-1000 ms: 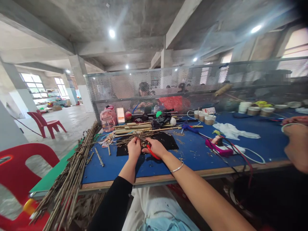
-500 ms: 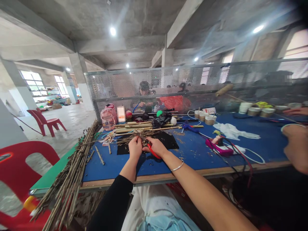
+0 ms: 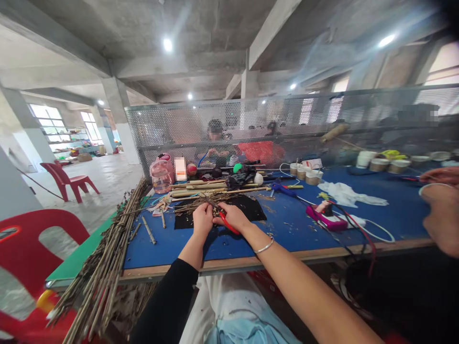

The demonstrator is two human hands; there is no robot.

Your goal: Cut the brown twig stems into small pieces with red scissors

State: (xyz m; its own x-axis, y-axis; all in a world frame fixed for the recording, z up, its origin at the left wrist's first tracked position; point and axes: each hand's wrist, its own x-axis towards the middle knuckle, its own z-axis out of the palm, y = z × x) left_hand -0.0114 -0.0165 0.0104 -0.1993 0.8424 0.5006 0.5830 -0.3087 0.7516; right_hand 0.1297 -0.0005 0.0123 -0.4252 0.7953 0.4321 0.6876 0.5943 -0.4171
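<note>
My left hand (image 3: 202, 220) is closed on a thin brown twig (image 3: 201, 204) over a black cloth (image 3: 251, 208) on the blue table (image 3: 287, 229). Right beside it, my right hand (image 3: 232, 216) grips red-handled scissors (image 3: 226, 222) whose blades point at the twig. A loose pile of twigs lies just beyond both hands. A silver bangle sits on my right wrist.
A long bundle of sticks (image 3: 107, 253) runs along the table's left edge. A pink jug (image 3: 161, 174), bamboo rods (image 3: 208, 190), tape rolls (image 3: 304, 173), a white cloth (image 3: 346, 195) and a pink tool with cables (image 3: 328, 217) are on the table. Another person's arm (image 3: 442, 210) is at right. Red chairs (image 3: 25, 258) stand left.
Both hands stay together on the twig and scissors, shifted slightly away from me. The other person's hand at right has moved a little.
</note>
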